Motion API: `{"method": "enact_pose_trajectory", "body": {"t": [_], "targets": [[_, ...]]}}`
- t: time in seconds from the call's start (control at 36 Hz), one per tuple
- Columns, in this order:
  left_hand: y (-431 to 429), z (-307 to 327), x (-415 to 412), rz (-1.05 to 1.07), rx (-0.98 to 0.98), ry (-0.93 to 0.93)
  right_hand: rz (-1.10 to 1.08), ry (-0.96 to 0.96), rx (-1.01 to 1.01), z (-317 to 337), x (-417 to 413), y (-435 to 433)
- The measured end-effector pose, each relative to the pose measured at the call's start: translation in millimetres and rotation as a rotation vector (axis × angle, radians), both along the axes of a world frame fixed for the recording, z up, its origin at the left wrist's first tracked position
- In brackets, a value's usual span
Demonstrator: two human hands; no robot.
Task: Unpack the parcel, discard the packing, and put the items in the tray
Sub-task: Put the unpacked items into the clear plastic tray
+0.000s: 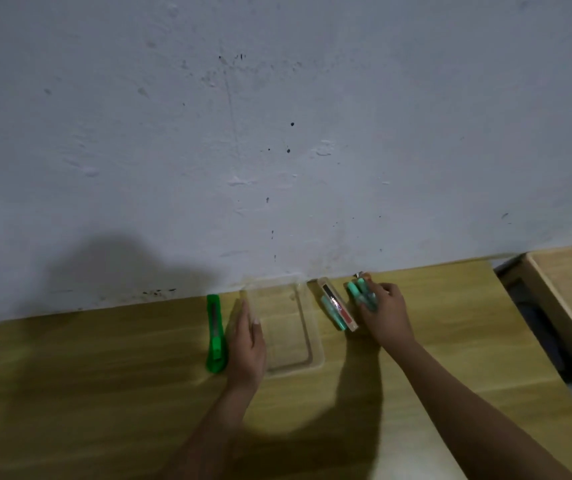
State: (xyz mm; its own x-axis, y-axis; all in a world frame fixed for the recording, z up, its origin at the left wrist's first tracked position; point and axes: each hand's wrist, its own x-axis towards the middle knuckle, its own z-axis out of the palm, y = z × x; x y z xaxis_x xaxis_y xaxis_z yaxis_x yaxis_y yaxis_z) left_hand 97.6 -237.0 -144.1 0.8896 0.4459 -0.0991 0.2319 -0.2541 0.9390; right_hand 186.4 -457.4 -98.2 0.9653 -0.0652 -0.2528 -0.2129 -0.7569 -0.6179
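A clear plastic tray (307, 327) lies on the wooden table near the wall, with nothing in it. My left hand (246, 344) rests flat on the tray's left rim, fingers together, gripping nothing that I can see. Right of the tray lies an opened pack (338, 308) with a red and black card and one teal marker still in it. My right hand (383, 308) is closed around a few teal markers (359, 292) just right of that pack, close to the wall.
A green utility knife (215, 334) lies left of the tray, beside my left hand. The white wall (277, 133) runs along the table's far edge. A second wooden surface (568, 289) stands at the right, past a dark gap.
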Motion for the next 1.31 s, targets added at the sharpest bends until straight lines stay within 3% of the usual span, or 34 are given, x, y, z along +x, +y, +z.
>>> {"method": "enact_pose_trajectory", "body": {"t": [0.22, 0.42, 0.61, 1.31], "targets": [[2.5, -9.2, 10.8, 0.027, 0.089, -0.047, 0.058, 0.030, 0.119, -6.1, -11.1, 22.2], [2.0, -3.6, 8.5, 0.027, 0.047, -0.037, 0.216, 0.012, -0.277, -19.7, -18.4, 35.8], [0.8, 2.4, 8.4, 0.003, 0.044, -0.007, 0.207, -0.049, -0.420, -23.8, -14.5, 41.9], [-0.1, -2.1, 6.8, 0.022, 0.121, -0.002, 0.166, -0.014, -0.277, -8.6, -18.1, 23.9]]}}
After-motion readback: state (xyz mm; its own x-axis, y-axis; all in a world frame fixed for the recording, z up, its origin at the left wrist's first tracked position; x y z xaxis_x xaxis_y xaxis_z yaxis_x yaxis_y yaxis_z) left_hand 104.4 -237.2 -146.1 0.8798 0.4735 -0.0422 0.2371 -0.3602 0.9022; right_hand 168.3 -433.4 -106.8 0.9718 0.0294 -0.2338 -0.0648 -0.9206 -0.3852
